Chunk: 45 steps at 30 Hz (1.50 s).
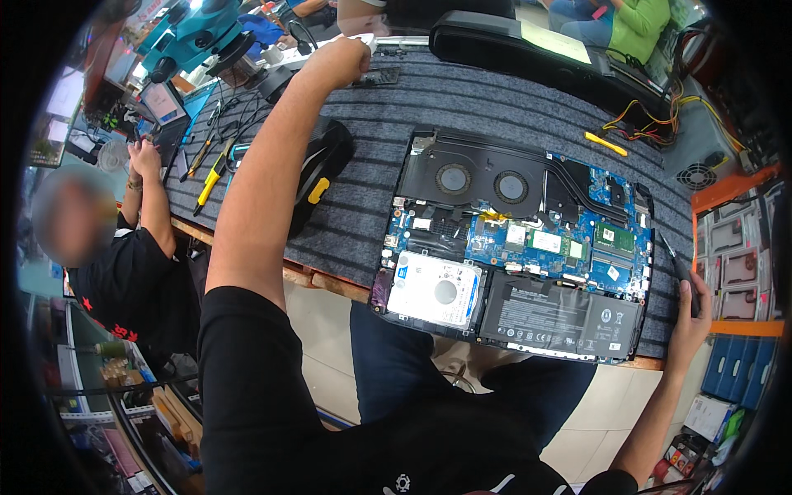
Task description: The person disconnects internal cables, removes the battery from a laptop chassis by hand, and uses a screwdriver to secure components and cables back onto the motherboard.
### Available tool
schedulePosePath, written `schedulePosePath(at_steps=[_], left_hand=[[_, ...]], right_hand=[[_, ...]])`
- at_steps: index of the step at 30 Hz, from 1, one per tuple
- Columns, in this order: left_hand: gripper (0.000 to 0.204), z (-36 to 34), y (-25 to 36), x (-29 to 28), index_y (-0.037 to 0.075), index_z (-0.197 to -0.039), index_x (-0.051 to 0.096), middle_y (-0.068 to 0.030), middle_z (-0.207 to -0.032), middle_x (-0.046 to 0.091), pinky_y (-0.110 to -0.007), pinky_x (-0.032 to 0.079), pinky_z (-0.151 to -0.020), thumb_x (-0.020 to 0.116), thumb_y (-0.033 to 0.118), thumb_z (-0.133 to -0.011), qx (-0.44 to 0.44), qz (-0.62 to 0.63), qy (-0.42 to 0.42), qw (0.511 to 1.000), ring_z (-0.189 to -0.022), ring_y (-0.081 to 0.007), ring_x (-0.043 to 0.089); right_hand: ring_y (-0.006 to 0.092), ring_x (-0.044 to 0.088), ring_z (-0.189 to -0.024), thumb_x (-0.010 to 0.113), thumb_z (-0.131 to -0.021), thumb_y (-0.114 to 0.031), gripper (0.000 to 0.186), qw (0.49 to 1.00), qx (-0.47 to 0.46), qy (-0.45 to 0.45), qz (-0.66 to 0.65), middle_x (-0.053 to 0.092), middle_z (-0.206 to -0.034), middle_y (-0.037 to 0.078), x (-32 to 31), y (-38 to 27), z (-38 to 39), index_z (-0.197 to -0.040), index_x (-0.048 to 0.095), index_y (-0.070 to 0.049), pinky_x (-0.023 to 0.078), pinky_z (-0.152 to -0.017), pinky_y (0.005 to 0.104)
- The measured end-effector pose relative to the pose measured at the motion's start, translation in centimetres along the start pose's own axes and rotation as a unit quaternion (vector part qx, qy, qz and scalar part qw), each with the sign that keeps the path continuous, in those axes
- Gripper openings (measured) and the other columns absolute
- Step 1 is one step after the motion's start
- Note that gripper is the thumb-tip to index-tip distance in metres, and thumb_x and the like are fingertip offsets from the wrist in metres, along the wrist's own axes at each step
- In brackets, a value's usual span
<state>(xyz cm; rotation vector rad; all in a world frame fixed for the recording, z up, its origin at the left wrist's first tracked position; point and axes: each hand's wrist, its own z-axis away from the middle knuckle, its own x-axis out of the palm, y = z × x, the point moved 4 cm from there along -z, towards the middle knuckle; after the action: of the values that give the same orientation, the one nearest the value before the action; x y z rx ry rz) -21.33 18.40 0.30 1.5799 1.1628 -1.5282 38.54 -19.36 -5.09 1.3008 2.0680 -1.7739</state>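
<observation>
An opened laptop base (pixel 528 247) lies in front of me, with a pair of round fans (pixel 452 179), a blue circuit board (pixel 606 233), a silver hard drive (pixel 436 289) and a black battery (pixel 563 318) exposed. My left hand (pixel 343 63) is stretched to the far side of the bench. Its fingers are curled closed beside a white object (pixel 365 43), and what they hold is hidden. Right of the laptop, my right hand (pixel 693 313) grips a dark-handled screwdriver (pixel 682 269), its tip pointing away from me.
A grey striped mat (pixel 388 124) covers the bench. Beyond the laptop are a long black speaker (pixel 503 54) and a yellow pry tool (pixel 605 143). A teal microscope (pixel 194 37) and a yellow-handled tool (pixel 212 181) are at left. Another person (pixel 136 280) sits at the left.
</observation>
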Motion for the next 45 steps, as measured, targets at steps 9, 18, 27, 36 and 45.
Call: schedulePosePath(at_steps=[9, 18, 27, 36, 45], left_hand=[[0.019, 1.3, 0.2, -6.5, 0.005, -0.103, 0.072, -0.0147, -0.096, 0.074, -0.040, 0.056, -0.076, 0.073, 0.013, -0.085, -0.030, 0.023, 0.049, 0.998, -0.089, -0.0267, 0.073], [0.021, 8.8, 17.3, -14.6, -0.001, -0.104, 0.073, -0.0109, -0.086, 0.073, -0.030, 0.053, -0.072, 0.074, 0.016, -0.092, 0.061, 0.308, 0.282, 0.907, -0.077, -0.0184, 0.068], [0.013, 9.4, 19.6, -7.5, 0.000, -0.096, 0.072, -0.0106, -0.086, 0.071, -0.030, 0.050, -0.064, 0.077, 0.008, -0.088, 0.186, 0.294, 0.342, 0.873, -0.070, -0.0204, 0.065], [0.012, 9.3, 18.4, -5.4, 0.000, -0.097, 0.072, -0.0103, -0.083, 0.070, -0.031, 0.049, -0.064, 0.076, 0.009, -0.089, 0.205, 0.267, 0.334, 0.880, -0.070, -0.0206, 0.064], [0.014, 8.7, 18.4, -5.2, 0.002, -0.097, 0.073, -0.0102, -0.084, 0.070, -0.031, 0.050, -0.065, 0.074, 0.015, -0.092, 0.187, 0.288, 0.309, 0.887, -0.072, -0.0215, 0.066]], right_hand=[[0.0130, 0.059, -0.112, 0.063, -0.105, -0.020, 0.030, 1.000, -0.008, -0.004, -0.006, 0.066, -0.121, 0.007, 0.4, 0.0, 0.1, -0.126, 0.065, 0.002, 0.044, -0.100, 0.0270], [0.0211, 0.060, -0.110, 0.067, -0.099, -0.009, 0.028, 0.987, -0.090, -0.010, 0.132, 0.065, -0.118, 0.009, 1.0, -1.5, 0.3, -0.126, 0.064, -0.001, 0.044, -0.100, 0.0326], [0.0194, 0.059, -0.113, 0.070, -0.099, -0.018, 0.033, 0.985, -0.097, -0.015, 0.142, 0.065, -0.119, 0.011, 1.5, -3.3, 0.1, -0.127, 0.064, -0.001, 0.044, -0.100, 0.0323], [0.0317, 0.060, -0.113, 0.085, -0.076, -0.034, 0.059, 0.909, -0.315, -0.235, 0.138, 0.064, -0.123, 0.015, 4.1, -14.7, 4.5, -0.124, 0.070, -0.004, 0.043, -0.101, 0.0418], [0.0293, 0.057, -0.111, 0.089, -0.064, -0.029, 0.077, 0.853, -0.320, -0.359, 0.204, 0.060, -0.123, 0.009, 8.4, -18.8, 5.4, -0.132, 0.064, -0.005, 0.040, -0.095, 0.0422]])
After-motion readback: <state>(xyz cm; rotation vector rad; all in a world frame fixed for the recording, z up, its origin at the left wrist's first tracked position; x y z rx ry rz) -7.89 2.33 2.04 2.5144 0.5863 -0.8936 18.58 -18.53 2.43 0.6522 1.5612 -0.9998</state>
